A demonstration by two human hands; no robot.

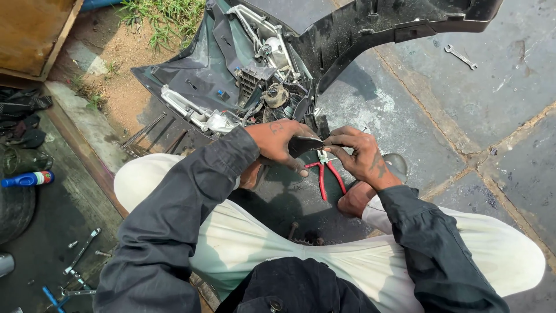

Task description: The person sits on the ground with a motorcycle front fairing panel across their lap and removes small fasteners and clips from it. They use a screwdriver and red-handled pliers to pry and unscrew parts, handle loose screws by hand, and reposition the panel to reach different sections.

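Red-handled pliers (pixel 325 174) (handles hanging down) sit in the right hand's (pixel 362 156) grip; left hand (pixel 281 145) clasps a black part (pixel 304 145).

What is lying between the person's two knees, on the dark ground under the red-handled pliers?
In the head view, a small dark metal bolt with a toothed part lies there, below the red-handled pliers held by the right hand.

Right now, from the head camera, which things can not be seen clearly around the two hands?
- Small black part: mostly covered by the left hand and right hand.
- Tip of the red-handled pliers: hidden between the fingers.
- Black scooter body panel: cut off by the top edge.
- Small bits on the ground: too small, in shadow between the legs.
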